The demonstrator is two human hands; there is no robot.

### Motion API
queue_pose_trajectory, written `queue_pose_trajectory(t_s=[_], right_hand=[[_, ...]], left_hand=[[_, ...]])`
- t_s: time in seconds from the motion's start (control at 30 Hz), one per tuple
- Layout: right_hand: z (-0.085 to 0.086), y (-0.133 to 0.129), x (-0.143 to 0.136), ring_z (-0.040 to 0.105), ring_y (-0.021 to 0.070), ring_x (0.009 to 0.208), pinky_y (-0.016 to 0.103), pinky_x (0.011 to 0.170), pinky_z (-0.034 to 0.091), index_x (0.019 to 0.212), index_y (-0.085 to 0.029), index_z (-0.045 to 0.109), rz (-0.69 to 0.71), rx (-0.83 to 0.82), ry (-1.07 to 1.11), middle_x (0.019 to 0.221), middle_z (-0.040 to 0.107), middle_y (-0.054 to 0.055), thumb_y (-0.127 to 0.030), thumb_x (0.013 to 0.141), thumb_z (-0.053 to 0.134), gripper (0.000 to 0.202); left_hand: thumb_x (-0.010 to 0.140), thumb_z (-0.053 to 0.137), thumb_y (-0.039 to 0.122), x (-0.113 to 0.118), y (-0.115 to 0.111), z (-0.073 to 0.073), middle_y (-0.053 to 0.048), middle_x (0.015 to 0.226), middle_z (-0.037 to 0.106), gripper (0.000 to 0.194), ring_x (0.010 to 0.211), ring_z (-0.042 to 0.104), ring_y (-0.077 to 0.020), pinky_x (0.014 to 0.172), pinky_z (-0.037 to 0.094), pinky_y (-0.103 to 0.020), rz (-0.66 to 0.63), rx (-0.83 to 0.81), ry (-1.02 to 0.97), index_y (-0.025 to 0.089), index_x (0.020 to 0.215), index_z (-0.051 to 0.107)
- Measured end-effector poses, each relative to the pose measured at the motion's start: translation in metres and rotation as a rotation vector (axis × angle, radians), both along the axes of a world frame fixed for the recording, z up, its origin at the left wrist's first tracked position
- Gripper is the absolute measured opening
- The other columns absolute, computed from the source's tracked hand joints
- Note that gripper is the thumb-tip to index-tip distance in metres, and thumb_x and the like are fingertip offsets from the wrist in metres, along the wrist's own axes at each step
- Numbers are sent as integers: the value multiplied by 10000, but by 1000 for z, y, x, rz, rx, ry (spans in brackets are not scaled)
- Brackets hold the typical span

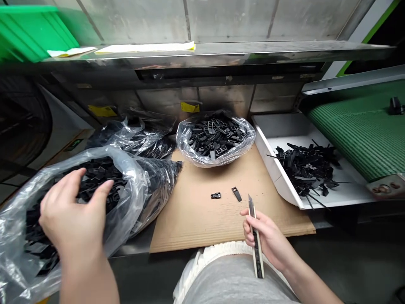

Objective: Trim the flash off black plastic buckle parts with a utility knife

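Note:
My left hand (74, 207) hovers over the mouth of a clear plastic bag (133, 173) full of small black plastic parts (104, 164). Its thumb and fingers are apart, and nothing shows between them. In my right hand (265, 232) is a utility knife (257, 249), blade pointing up and away from me. Two loose pieces lie on the cardboard sheet (196, 223): a short black part (215, 195) and a longer black part with a rectangular opening (236, 194), just beyond the knife tip.
A plastic-lined container (186, 152) of black parts stands at the back. A white tray (268, 164) holds black mouldings with thin sprues. Right of it runs a green conveyor belt (370, 126). A metal shelf (221, 52) crosses above, bearing a green bin (34, 33).

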State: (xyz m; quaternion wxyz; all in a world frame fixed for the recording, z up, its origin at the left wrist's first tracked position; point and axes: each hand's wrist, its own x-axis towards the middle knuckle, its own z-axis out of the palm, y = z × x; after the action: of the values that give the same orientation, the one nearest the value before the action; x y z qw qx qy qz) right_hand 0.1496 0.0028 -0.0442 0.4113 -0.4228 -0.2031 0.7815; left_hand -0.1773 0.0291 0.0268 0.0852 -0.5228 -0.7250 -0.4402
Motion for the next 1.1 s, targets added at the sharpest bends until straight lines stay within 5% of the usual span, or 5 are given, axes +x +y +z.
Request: queue_pose_trajectory(t_s=[0.07, 0.2, 0.37, 0.73, 1.1], right_hand=[[1, -1, -1, 414, 73, 504, 199, 469, 330, 833, -162, 568, 9, 52, -62, 630, 500, -15, -350, 708, 657, 243], [4, 1, 3, 396, 76, 504, 204, 468, 323, 855, -156, 607, -6, 276, -388, 651, 486, -15, -409, 745, 606, 276], [-2, -5, 10, 487, 121, 610, 238, 564, 397, 1065, -174, 591, 49, 482, -681, 725, 531, 14, -423, 838, 473, 357], [41, -11, 13, 545, 144, 728, 250, 656, 419, 990, -192, 615, -29, 957, -1036, 786, 584, 38, -233, 871, 458, 201], [48, -11, 6, 491, 142, 614, 256, 572, 377, 838, -148, 625, 2, 1125, -1172, 663, 535, 42, -223, 882, 425, 219]], left_hand=[[776, 558, 333, 43, 2, -22, -79, 1150, 555, 365, 1085, 480, -271, 962, 329, -433, -101, 70, 24, 180, 1107, 555], [776, 566, 339, 129, 21, -95, -6, 759, 654, 158, 736, 601, -147, 713, 482, -280, -588, -341, -38, 214, 728, 652], [822, 523, 314, 161, 53, -149, -68, 1056, 573, 243, 963, 546, -200, 833, 432, -438, -609, -564, -168, 136, 983, 562], [754, 593, 262, 171, -9, -37, -46, 919, 681, 314, 810, 640, -181, 680, 536, -264, -936, -540, -902, 194, 1060, 596], [767, 586, 154, 168, -21, -29, 43, 958, 677, 258, 889, 613, -114, 803, 468, -158, -929, -349, -696, 325, 945, 662]])
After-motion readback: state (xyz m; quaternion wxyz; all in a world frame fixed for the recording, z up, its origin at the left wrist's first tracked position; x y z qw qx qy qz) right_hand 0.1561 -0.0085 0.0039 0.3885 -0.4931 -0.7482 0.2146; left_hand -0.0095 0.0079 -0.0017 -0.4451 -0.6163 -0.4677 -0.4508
